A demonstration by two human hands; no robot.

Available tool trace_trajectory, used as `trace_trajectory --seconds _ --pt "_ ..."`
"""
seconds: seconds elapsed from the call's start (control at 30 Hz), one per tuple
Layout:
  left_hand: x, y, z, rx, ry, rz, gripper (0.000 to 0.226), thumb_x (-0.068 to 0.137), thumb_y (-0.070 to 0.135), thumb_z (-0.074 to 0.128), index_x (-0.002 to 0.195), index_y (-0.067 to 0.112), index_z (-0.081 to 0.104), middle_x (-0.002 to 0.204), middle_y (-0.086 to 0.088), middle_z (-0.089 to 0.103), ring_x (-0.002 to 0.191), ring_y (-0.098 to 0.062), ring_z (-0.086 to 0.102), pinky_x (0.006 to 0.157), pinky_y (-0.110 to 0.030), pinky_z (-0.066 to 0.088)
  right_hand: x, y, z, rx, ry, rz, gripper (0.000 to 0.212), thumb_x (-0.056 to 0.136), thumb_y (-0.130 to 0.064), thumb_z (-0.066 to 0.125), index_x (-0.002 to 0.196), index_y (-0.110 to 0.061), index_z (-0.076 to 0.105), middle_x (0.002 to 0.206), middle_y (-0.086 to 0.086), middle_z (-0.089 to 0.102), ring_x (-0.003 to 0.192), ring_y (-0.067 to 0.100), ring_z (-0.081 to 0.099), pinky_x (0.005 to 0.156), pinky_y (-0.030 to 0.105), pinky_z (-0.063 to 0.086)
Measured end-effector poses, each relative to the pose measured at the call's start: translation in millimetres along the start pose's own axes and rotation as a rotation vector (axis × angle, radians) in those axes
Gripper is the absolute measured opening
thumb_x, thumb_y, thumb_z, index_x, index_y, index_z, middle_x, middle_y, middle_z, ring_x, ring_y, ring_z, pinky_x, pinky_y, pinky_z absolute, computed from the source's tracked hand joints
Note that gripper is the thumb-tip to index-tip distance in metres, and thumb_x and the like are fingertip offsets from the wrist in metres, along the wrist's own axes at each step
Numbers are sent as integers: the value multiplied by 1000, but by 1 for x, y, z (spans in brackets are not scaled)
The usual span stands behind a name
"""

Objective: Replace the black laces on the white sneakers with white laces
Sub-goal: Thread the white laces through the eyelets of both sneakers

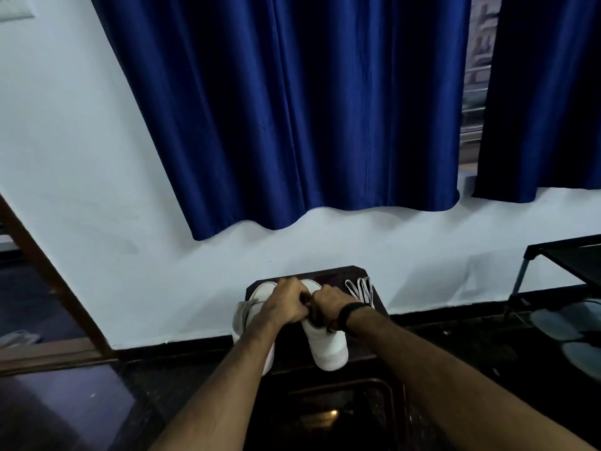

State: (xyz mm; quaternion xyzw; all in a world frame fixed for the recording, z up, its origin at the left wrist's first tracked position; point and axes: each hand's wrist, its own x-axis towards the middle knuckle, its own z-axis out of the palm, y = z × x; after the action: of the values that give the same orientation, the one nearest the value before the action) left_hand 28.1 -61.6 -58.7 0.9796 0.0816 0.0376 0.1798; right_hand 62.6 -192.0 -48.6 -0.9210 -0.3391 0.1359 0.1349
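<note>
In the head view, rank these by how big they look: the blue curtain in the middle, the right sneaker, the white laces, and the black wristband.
Largest to smallest, as they look:
1. Curtain, by far.
2. Right sneaker, partly hidden by the hands.
3. White laces.
4. Wristband, though close to the laces in apparent size, so that order is unsure.

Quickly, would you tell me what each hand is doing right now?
Left hand: pinching the black lace.
Right hand: also gripping the black lace.
</note>
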Motion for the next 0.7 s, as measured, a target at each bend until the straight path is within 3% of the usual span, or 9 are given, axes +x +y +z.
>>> trace_trajectory --seconds 0.13,0.23,0.3,0.4,0.5,0.6,0.7 --pt "0 -4 3 -90 -19 -48 9 66 8 59 67 7 68 60 -5 65 62 -22 64 60 -35 57 1 -1 -1 -36 26 -5 35 86 -17 60 117 -1 59 122 20 59 111 33 61 81 29 49" --pt "-4 -2 3 -166 -39 -128 19 69 10 55 76 13 73 64 -2 72 64 -16 71 66 -37 61 1 -1 2 -109 95 3 36 87 -19 57 118 -1 57 122 22 58 114 36 58 90 36 47" --pt "-4 -5 10 -207 -47 -191 28 64 16 52 80 24 73 64 2 72 67 -12 71 72 -37 61 2 -2 5 -143 119 10 36 89 -20 54 119 -1 57 123 22 57 114 38 57 92 38 46" --pt "0 -15 25 -257 -36 -223 36 60 22 52 80 46 70 73 4 74 82 -19 72 79 -42 60 1 0 -2 -104 -4 -13 39 82 -20 59 117 0 62 120 23 61 112 36 59 86 31 46" --pt "-11 -3 17 -302 -9 -279 40 63 21 51 94 25 76 82 -4 76 82 -15 72 81 -38 60 -1 12 -8 -72 -140 -111 36 74 -20 62 107 -11 71 108 19 68 104 32 64 73 23 42" --pt "-17 4 15 -258 38 -299 51 62 27 50 106 25 75 105 -9 73 105 -25 66 94 -36 53 -16 24 1 -139 82 -191 30 80 -35 49 98 -24 70 102 13 68 97 33 63 73 31 48" --pt "-25 10 16 -231 30 -318 27 76 21 58 98 20 74 106 -14 71 106 -30 63 88 -31 51 -27 36 22 -115 400 -347 43 80 -56 44 101 -27 67 100 5 66 95 27 57 77 35 49"
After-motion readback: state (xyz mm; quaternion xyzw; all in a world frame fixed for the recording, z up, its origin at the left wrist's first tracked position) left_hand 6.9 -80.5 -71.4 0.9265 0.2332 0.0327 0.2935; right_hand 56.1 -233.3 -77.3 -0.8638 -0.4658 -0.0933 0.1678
